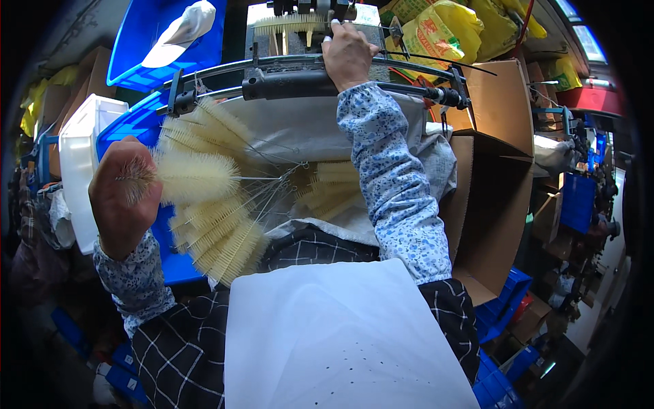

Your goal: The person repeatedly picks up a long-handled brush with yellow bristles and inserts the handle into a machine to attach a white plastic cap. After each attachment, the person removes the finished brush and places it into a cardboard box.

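Note:
My left hand (126,198) is closed around the bristled end of a cream bottle brush (201,178). That brush's wire stem points right and ends in a small loop. Beneath and behind it fan out several similar brushes (221,235), their looped wires crossing near the middle. My right hand (349,56) reaches forward to the machine (310,8) at the top, its fingers bent down at the right end of another cream brush (289,26). What those fingertips grip is hidden.
A black padded bar (293,84) on metal rails crosses ahead of me. Blue bins (129,61) and a white tub (85,163) stand left. An opened cardboard box (494,211) is on the right, with yellow sacks (443,34) beyond. More brushes (330,187) lie on white cloth.

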Tool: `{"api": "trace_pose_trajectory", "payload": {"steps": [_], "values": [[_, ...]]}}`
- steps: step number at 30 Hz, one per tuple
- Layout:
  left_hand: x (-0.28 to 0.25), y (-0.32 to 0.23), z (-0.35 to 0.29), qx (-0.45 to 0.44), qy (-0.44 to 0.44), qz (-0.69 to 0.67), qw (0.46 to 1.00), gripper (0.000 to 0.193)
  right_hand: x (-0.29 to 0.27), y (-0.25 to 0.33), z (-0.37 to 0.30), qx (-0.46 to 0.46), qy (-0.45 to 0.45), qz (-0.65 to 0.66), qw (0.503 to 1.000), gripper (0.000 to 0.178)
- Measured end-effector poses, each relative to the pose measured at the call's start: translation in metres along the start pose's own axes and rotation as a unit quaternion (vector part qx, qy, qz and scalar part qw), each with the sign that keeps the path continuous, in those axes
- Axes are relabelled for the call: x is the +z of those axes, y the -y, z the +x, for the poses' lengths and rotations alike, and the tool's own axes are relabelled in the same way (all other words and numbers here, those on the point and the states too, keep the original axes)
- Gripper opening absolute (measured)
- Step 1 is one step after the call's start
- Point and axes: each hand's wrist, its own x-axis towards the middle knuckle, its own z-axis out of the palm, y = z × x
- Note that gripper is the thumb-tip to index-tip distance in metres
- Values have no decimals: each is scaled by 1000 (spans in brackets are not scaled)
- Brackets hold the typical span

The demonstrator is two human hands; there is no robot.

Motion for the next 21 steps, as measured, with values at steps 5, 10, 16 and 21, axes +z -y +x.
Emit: {"api": "trace_pose_trajectory", "payload": {"steps": [5, 10, 16, 21], "values": [[-4, 8, -4, 13, -9, 9, 1000, 26, -7, -21, -1, -6, 9, 15, 1000, 30], [-16, 29, -18, -58, -61, -22, 996, 23, -14, -84, 2, -11, -11, 15, 1000, 33], [-15, 29, -15, -89, -45, -100, 990, 28, -30, -148, 21, 24, 71, 116, 990, 27], [6, 27, 10, -79, 50, -177, 980, 30, -37, -173, 37, -89, -17, -147, 985, 25]]}}
